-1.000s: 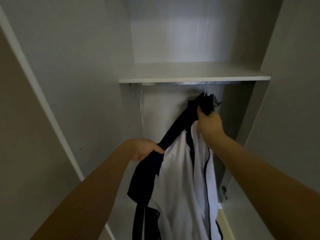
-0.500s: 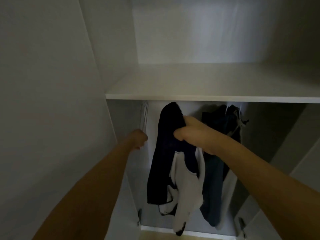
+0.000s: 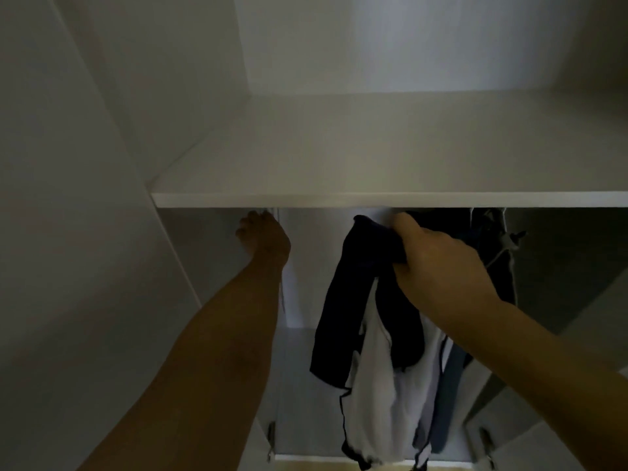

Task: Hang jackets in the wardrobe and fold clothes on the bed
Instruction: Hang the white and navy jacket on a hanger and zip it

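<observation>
Navy-and-white fabric jacket (image 3: pixel 373 334) gripped at its dark collar by the right hand (image 3: pixel 438 263), held up just under the white wardrobe shelf (image 3: pixel 339 198), left hand (image 3: pixel 263 234) raised beneath the shelf's edge, fingers curled, grasp not discernible, dark garments (image 3: pixel 489 239) hung behind.

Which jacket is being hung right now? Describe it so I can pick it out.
Look under the white wardrobe shelf. The right hand grips the navy-and-white jacket by its dark top. Unlike the all-dark clothes behind it, it has white panels.
</observation>
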{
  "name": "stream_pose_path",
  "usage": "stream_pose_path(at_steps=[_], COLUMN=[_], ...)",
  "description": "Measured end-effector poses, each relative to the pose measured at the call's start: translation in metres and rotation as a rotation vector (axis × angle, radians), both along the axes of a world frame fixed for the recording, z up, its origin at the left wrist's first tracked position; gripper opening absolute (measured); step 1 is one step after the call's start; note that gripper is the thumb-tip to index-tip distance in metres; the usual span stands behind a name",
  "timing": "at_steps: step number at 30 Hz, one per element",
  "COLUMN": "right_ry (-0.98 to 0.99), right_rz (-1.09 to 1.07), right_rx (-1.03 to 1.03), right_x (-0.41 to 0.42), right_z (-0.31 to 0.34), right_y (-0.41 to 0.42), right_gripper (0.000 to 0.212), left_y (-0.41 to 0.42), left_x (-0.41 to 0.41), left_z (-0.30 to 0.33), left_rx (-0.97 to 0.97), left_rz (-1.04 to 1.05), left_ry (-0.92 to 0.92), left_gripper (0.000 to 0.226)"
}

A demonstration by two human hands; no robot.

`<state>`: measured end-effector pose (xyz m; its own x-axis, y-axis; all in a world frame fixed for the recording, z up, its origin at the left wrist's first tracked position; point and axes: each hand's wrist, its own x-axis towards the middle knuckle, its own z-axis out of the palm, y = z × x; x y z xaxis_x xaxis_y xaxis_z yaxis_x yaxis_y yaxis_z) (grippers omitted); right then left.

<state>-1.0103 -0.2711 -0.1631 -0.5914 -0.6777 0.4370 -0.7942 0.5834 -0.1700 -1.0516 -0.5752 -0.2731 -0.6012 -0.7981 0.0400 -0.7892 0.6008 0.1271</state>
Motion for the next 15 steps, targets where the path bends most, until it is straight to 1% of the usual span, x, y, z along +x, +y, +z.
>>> stream_pose_path(at_steps=[1, 4, 5, 6, 8, 9, 11, 13, 15], right_ry=[-0.01, -0.053, -0.071, -0.085, -0.11, -0.127, -0.152, -0.167, -0.184], right_rz=[-0.018, -0.033, -0.027, -0.021, -0.02, -0.026, -0.038, -0.05, -0.058], right_rx=[-0.019, -0.083, -0.099, -0.104, -0.099, -0.092, -0.088, -0.097, -0.111], right_x=[-0.003, -0.009, -0.01, -0.012, -0.016, -0.018, -0.021, -0.022, -0.021], right_z=[-0.001, -0.004, -0.006, -0.008, -0.015, -0.019, -0.025, -0.029, -0.03], right_y=[0.001, 0.002, 0.002, 0.001, -0.001, -0.001, -0.001, 0.001, 0.004], right_gripper=[0.008, 0.021, 0.024, 0.025, 0.025, 0.024, 0.02, 0.019, 0.019], left_y=[-0.001, -0.003, -0.003, -0.005, -0.009, -0.01, -0.007, 0.004, 0.019], left_x=[-0.003, -0.009, -0.011, -0.013, -0.018, -0.021, -0.021, -0.015, -0.003], left_z=[-0.002, -0.007, -0.008, -0.01, -0.016, -0.017, -0.015, -0.011, -0.007], left_rx=[-0.008, -0.013, -0.03, -0.03, 0.07, 0.15, 0.276, 0.31, 0.292], left_rz=[-0.008, -0.039, -0.057, -0.066, -0.022, 0.027, 0.093, 0.123, 0.115], left_ry=[0.002, -0.015, -0.017, -0.007, 0.07, 0.158, 0.396, 0.591, 0.676], left_gripper=[0.056, 0.018, 0.013, 0.013, 0.018, 0.023, 0.032, 0.035, 0.034])
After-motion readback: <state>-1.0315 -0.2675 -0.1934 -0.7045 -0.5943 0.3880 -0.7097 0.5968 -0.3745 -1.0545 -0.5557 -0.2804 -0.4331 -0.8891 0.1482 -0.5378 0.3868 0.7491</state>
